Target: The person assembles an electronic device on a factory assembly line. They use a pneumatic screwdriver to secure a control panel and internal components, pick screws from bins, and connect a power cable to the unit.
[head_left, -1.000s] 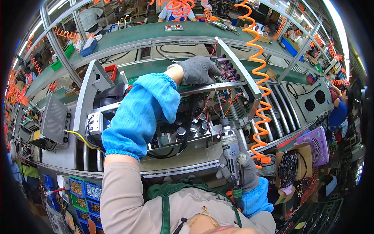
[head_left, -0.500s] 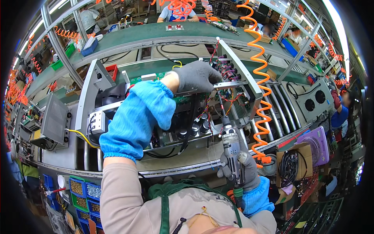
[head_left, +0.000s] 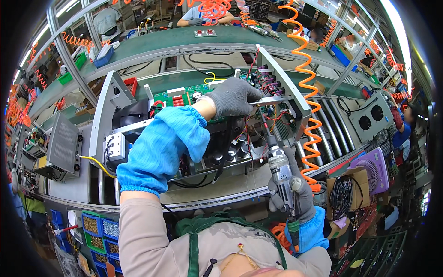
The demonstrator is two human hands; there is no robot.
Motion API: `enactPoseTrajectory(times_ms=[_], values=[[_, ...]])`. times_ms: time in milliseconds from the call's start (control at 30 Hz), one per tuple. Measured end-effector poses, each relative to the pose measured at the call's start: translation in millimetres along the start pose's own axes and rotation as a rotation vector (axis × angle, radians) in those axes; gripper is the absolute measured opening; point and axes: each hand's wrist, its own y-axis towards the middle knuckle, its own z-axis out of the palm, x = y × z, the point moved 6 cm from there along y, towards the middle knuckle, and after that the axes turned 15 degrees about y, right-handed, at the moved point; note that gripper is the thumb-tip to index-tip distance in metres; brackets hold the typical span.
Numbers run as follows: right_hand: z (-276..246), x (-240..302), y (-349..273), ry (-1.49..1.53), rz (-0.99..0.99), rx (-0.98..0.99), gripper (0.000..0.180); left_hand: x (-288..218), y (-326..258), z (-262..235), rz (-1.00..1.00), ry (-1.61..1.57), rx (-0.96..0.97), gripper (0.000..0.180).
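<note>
Gloved in grey, my left hand [head_left: 230,97] bends over the metal bar [head_left: 273,99] that crosses the top of an open equipment chassis [head_left: 285,83], its fingers closed at the bar's left end. My right hand [head_left: 301,193], also gloved, is wrapped round a power screwdriver [head_left: 282,171]. The tool tilts upward and its long thin bit reaches the underside of the bar, near my left fingertips. Whether the tip touches a screw is hidden. Inside the chassis are a green circuit board [head_left: 182,96], black capacitors [head_left: 232,151] and bundled wires.
An orange coiled hose [head_left: 308,108] hangs just right of the chassis. Conveyor rollers [head_left: 333,129] carry another grey unit with two fans [head_left: 373,121]. Blue and green screw bins [head_left: 99,231] stand lower left. A person [head_left: 203,18] sits across the green bench [head_left: 152,41].
The screwdriver and my right hand have shifted slightly up and to the right. My left hand has dropped a little, still at the bar.
</note>
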Motion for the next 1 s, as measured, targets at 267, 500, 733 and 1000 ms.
enactPoseTrajectory(times_ms=[267,500,733,1000], values=[[2.4,-1.3,3.2,-0.042,-0.014,-0.017,0.091,-2.5,-1.6,-1.0,0.022,-0.012,-0.021,0.035],[-12.2,-3.4,-0.9,-0.009,-0.032,0.055,0.090,-44.5,-33.0,-30.6,-0.017,0.209,-0.314,0.045],[-36.6,5.1,-3.9,0.186,0.017,0.119,0.084,-45.5,-367.1,-121.6,-1.099,0.752,-1.471,0.040],[-56.7,20.2,-4.0,0.097,0.007,0.125,0.081,64.7,-378.1,12.7,-0.840,-1.078,-1.325,0.069]])
